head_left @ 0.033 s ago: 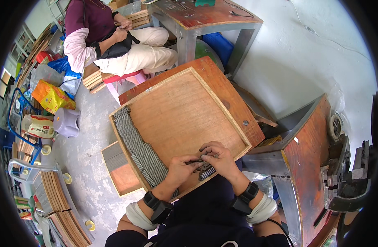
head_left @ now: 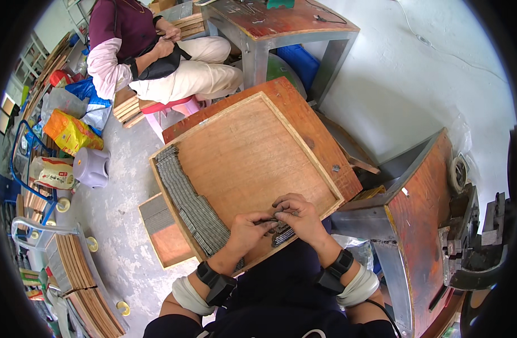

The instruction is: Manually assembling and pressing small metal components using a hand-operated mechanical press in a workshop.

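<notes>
A shallow wooden tray (head_left: 303,132) with a raised rim rests in front of me. Along its left side lies a long row of small grey metal pieces (head_left: 188,200) packed edge to edge. My left hand (head_left: 247,231) and my right hand (head_left: 300,217) meet at the tray's near edge, both pinching a small bunch of the same grey pieces (head_left: 278,228) between the fingertips. A few more pieces lie just under my right hand. Both wrists wear black bands.
A second person in a dark red top (head_left: 129,39) sits at the back left on a pink stool. A metal-legged table (head_left: 286,25) stands behind. A smaller tray (head_left: 165,236) lies lower left, stacked wooden boards (head_left: 81,281) on the floor, a wooden bench with a machine (head_left: 467,236) on the right.
</notes>
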`<move>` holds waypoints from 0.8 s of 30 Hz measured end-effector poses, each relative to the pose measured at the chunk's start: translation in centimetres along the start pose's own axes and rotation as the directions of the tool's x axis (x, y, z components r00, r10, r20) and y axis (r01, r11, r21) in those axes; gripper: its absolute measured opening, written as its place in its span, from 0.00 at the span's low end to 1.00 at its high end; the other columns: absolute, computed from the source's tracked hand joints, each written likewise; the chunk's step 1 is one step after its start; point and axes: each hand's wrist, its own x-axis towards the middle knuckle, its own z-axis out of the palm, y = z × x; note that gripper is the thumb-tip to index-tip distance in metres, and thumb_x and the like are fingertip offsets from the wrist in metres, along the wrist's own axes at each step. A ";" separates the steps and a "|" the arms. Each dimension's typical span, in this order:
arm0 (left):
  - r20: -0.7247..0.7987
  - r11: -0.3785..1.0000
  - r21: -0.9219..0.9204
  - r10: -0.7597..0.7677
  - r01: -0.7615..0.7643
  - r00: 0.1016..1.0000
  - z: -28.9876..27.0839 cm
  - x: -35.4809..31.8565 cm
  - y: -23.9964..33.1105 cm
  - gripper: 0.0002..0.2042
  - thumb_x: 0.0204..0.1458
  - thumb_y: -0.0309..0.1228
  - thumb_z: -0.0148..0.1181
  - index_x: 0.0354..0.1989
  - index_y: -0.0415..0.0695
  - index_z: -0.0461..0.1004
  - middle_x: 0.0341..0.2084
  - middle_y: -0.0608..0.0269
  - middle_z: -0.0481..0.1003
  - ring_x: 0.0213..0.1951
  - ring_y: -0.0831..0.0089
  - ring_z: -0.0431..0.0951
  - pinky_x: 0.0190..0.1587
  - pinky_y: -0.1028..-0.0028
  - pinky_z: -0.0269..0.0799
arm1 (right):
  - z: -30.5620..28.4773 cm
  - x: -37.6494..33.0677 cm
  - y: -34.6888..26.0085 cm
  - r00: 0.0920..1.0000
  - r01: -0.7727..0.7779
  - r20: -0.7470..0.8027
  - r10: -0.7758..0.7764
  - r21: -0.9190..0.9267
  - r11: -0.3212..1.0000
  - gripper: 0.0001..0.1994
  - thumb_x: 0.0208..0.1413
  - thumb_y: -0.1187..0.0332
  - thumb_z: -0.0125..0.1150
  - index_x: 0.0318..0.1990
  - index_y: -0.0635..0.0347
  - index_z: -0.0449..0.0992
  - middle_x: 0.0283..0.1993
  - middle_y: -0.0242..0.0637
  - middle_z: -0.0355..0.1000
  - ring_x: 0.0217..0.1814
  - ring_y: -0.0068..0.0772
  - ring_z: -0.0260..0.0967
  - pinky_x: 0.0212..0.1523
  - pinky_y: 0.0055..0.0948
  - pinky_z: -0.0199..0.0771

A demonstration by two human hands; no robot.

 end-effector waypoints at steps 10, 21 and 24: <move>0.035 1.000 -0.015 -0.011 0.012 0.999 0.1 0.2 -0.3 0.07 0.48 0.21 0.62 0.35 0.34 0.77 0.24 0.62 0.77 0.26 0.80 0.75 0.31 0.81 0.71 | 0.1 -0.2 0.2 0.996 -0.093 0.001 0.094 0.150 0.984 0.05 0.43 0.80 0.62 0.30 0.66 0.75 0.40 0.38 0.71 0.47 0.34 0.65 0.46 0.29 0.68; 0.045 1.000 0.003 -0.003 0.003 0.999 0.2 0.5 -0.6 0.07 0.48 0.20 0.61 0.35 0.33 0.77 0.25 0.61 0.77 0.26 0.79 0.76 0.31 0.81 0.72 | -0.3 -0.3 0.0 0.996 -0.089 0.002 0.090 0.139 0.986 0.05 0.44 0.80 0.61 0.32 0.66 0.76 0.42 0.38 0.72 0.47 0.30 0.67 0.47 0.26 0.68; 0.047 1.000 0.013 -0.026 0.025 0.999 0.2 0.5 -0.3 0.07 0.48 0.20 0.61 0.35 0.33 0.77 0.25 0.61 0.77 0.26 0.79 0.76 0.31 0.81 0.72 | -0.3 -0.3 0.1 0.997 -0.074 0.002 0.074 0.126 0.989 0.05 0.44 0.80 0.61 0.32 0.66 0.76 0.41 0.38 0.72 0.47 0.29 0.67 0.47 0.26 0.68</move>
